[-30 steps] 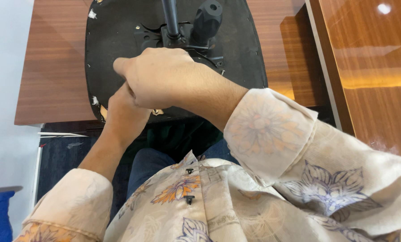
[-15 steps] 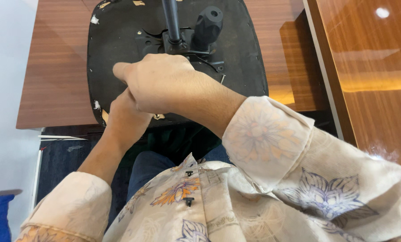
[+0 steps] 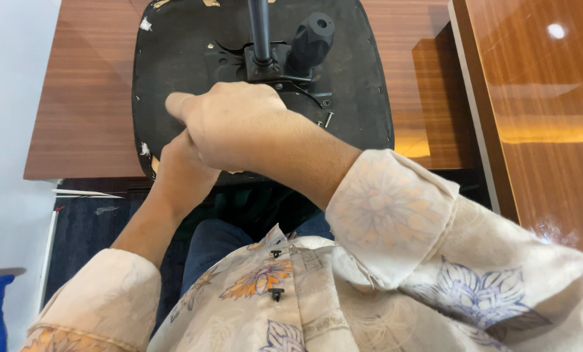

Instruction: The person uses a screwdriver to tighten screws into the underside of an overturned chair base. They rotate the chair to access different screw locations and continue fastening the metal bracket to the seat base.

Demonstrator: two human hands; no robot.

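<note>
1. The black, rounded office-chair seat base turned underside up [image 3: 174, 72] lies flat on the brown wood-grain table [image 3: 83, 98], its near edge hanging just over the table's front edge, close to the person's lap.
2. At its middle sits a black metal mechanism plate [image 3: 272, 65] with a thin black upright rod [image 3: 259, 29] and a chunky black ribbed knob [image 3: 312, 36] just beside it.
3. The right hand [image 3: 239, 127] rests palm-down on the seat base below the plate, fingers curled and thumb stretched to the left; what it grips, if anything, I cannot tell.
4. The left hand [image 3: 184, 169] lies under the right at the near rim, mostly covered, so its grip cannot be made out either.
5. To do this well, I judge the seat should be pressed flat while the lower hand works (the overhang could let it tip), and the small loose silver screws [image 3: 327, 118] kept from rolling off.
6. Hidden: the fingertips of both hands and the rim beneath them. Cut off: the rod's top and the seat's far edge. The pale flecks on the seat look like torn lining, though that is unsure.
7. To the right stands a glossy orange-brown wooden panel [image 3: 539, 98].
</note>
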